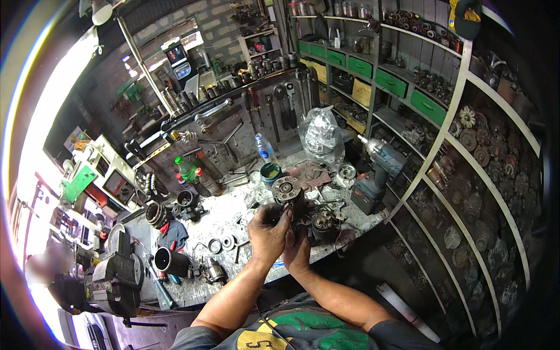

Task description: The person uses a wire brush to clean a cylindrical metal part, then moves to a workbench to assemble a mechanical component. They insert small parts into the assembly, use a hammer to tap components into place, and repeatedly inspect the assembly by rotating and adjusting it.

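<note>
Grey metal forms the cylindrical machine part with a hole-pierced round end plate [287, 190], which is stood upright on the worn, pale-topped table [213, 230], just beyond the hands. Yellow-and-black printing is borne by the dark shirt with green panels [326, 324]; a yellow emblem is carried by the dark cap [465, 22] hung at upper right. On the clear plastic bottle with a blue label [265, 150], the lettering is too small to be read.

Both bare forearms are extended from the lower edge and converge toward the part. The left hand [268, 231] is held back uppermost, with fingers curled and thumb directed rightward; the right hand [297, 249] is placed slightly lower, fingers raised. The two grips are brought together at the fingertips; whether anything is clamped between them cannot be told.

A dark round component with metal terminals [324, 223] is seen near the right hand. Farther left, a black hollow cylinder [179, 265] is laid on its side.
</note>
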The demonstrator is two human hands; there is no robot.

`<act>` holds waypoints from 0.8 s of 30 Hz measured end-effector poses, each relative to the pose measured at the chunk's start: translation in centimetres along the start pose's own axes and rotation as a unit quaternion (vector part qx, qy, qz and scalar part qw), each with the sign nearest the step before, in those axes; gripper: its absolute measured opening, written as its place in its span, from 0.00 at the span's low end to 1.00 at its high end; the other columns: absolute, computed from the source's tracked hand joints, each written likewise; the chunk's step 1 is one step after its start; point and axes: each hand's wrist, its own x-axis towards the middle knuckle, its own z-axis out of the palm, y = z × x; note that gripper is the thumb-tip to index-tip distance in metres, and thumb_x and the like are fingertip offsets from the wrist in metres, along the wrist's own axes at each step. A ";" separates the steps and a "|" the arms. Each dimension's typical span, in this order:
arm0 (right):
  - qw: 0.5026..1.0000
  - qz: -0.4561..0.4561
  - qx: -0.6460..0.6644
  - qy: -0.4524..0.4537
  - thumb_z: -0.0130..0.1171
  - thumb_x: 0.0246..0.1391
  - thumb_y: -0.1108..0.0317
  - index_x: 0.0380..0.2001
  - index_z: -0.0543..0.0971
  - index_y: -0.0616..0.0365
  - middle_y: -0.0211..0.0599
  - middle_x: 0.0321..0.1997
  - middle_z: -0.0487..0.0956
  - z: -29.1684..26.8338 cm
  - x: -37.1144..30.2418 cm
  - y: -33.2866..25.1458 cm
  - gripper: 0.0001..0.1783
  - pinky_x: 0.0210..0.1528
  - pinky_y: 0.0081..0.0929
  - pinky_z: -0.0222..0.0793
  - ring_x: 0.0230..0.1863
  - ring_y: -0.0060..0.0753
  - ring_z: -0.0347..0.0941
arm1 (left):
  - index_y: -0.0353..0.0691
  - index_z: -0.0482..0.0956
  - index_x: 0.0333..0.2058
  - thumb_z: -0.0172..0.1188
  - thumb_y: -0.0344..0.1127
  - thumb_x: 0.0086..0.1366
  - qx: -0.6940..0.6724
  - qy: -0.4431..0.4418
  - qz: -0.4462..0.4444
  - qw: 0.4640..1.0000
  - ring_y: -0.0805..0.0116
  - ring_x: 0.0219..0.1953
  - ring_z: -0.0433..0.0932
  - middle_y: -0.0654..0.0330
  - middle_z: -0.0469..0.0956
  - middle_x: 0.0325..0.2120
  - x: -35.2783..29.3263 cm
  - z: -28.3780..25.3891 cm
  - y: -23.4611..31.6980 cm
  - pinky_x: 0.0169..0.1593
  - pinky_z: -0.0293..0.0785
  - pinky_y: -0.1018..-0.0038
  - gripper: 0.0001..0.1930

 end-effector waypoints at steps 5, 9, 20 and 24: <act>0.988 0.115 0.103 -0.023 0.52 0.80 0.57 0.59 0.75 0.66 0.60 0.56 0.82 0.6 0.3 2.3 0.21 0.59 0.49 0.74 0.58 0.58 0.81 | 0.33 0.88 0.38 0.76 0.30 0.67 0.107 0.060 0.065 0.990 0.67 0.32 0.87 0.54 0.88 0.31 -0.3 1.5 2.1 0.40 0.82 0.69 0.08; 0.999 0.002 0.044 -0.012 0.53 0.80 0.55 0.52 0.75 0.64 0.56 0.45 0.81 0.5 0.2 2.8 0.19 0.51 0.49 0.74 0.46 0.57 0.80 | 0.32 0.88 0.35 0.77 0.31 0.64 0.202 0.104 0.138 0.964 0.58 0.30 0.88 0.50 0.88 0.29 -0.5 2.2 2.5 0.39 0.82 0.67 0.08; 0.998 0.027 0.034 -0.044 0.57 0.79 0.55 0.51 0.76 0.63 0.51 0.45 0.83 -1.2 0.9 -0.9 0.19 0.51 0.49 0.76 0.45 0.56 0.81 | 0.29 0.88 0.34 0.80 0.34 0.63 0.195 0.085 -0.024 0.977 0.68 0.28 0.85 0.51 0.88 0.26 0.2 2.3 4.9 0.37 0.81 0.67 0.13; 0.997 0.040 0.025 -0.059 0.59 0.77 0.56 0.51 0.77 0.63 0.53 0.43 0.83 -1.2 0.7 -0.2 0.18 0.50 0.51 0.75 0.44 0.58 0.81 | 0.31 0.87 0.35 0.83 0.37 0.61 0.275 0.011 -0.004 0.962 0.63 0.29 0.85 0.52 0.87 0.25 1.2 1.3 6.6 0.37 0.81 0.65 0.16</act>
